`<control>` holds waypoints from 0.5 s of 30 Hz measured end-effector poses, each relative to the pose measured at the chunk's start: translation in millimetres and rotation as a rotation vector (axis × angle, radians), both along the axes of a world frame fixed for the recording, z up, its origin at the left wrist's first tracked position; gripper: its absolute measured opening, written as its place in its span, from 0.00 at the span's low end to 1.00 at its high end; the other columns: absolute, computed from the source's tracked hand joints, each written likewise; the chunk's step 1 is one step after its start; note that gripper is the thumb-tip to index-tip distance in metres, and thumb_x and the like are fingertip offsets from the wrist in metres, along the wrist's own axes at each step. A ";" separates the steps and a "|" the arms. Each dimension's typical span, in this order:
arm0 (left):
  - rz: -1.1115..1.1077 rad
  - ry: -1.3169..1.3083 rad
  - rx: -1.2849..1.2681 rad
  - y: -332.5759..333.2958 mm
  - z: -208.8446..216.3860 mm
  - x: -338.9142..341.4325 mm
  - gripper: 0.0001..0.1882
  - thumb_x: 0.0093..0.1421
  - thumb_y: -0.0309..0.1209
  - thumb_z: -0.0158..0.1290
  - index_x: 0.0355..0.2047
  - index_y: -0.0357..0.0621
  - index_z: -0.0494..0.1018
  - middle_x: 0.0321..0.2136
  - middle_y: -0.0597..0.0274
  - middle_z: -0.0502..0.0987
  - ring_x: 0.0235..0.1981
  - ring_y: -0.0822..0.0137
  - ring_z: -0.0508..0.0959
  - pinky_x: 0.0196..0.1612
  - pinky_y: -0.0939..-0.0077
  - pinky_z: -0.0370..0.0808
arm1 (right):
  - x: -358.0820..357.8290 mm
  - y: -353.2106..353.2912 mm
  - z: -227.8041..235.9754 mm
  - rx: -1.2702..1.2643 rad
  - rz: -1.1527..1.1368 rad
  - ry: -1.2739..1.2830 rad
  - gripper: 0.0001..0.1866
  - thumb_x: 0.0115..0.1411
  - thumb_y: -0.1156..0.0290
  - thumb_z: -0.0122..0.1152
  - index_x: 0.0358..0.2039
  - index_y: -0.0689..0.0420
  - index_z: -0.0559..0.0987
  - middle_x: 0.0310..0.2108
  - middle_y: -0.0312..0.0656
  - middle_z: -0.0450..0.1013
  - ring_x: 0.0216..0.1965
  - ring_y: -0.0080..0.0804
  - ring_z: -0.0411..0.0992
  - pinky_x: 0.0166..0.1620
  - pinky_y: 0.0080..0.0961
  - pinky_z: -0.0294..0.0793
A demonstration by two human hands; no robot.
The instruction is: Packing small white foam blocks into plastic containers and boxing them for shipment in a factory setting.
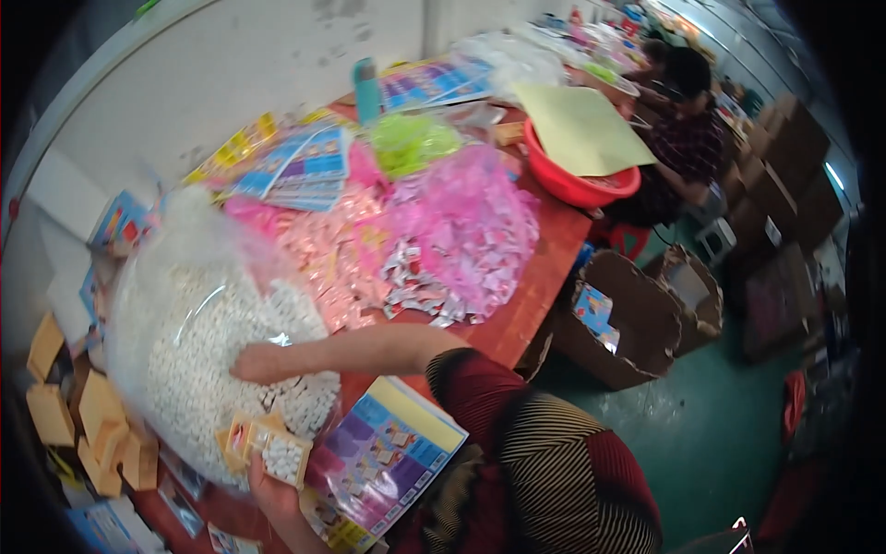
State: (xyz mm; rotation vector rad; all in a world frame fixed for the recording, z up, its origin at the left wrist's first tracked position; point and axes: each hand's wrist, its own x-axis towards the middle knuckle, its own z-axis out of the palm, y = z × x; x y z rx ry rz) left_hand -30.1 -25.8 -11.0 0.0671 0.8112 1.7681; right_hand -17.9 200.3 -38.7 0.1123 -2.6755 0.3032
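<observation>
A large clear plastic bag full of small white pieces lies open on the left of the table. My right hand reaches across into these pieces, its fingertips buried among them. Below it, at the bag's near edge, my left hand is closed around a small yellow box, tilted, with white pieces in one part of it. Beside that box lies a stack of printed colour sheets.
Pink-wrapped packets and a pink plastic bag cover the table's middle. Farther back stand a teal bottle and a red basin under a yellow sheet. Empty yellow boxes sit left. Cardboard cartons and a seated person are at right.
</observation>
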 end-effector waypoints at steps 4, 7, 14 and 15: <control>-0.017 0.012 -0.042 -6.1 -10.1 -9.8 0.20 0.56 0.34 0.38 0.48 0.39 0.58 0.44 0.56 0.65 0.45 0.61 0.66 0.47 0.63 0.62 | 8.6 -7.9 -8.2 -0.118 0.011 0.187 0.08 0.38 0.70 0.50 0.12 0.61 0.70 0.12 0.50 0.65 0.18 0.44 0.67 0.21 0.36 0.65; -0.030 0.026 -0.058 -4.1 -6.5 -9.2 0.20 0.56 0.35 0.38 0.47 0.40 0.58 0.44 0.56 0.65 0.45 0.61 0.66 0.47 0.63 0.62 | 13.7 -9.0 -6.9 -0.092 -0.076 0.143 0.09 0.36 0.68 0.52 0.10 0.61 0.69 0.12 0.50 0.65 0.16 0.44 0.66 0.21 0.36 0.64; 0.015 0.004 -0.080 5.1 0.6 -1.1 0.21 0.55 0.34 0.39 0.48 0.39 0.57 0.44 0.54 0.64 0.44 0.59 0.66 0.46 0.60 0.63 | -0.4 -4.6 -11.6 -0.131 -0.284 0.445 0.09 0.33 0.67 0.57 0.10 0.60 0.72 0.15 0.45 0.67 0.20 0.40 0.68 0.22 0.35 0.65; 0.018 0.004 -0.079 4.2 0.9 -1.1 0.21 0.55 0.34 0.39 0.48 0.39 0.57 0.44 0.54 0.64 0.44 0.59 0.66 0.46 0.60 0.63 | 9.4 -6.5 -2.2 -0.001 -0.316 0.291 0.08 0.33 0.67 0.57 0.12 0.59 0.74 0.16 0.44 0.68 0.22 0.39 0.68 0.23 0.34 0.66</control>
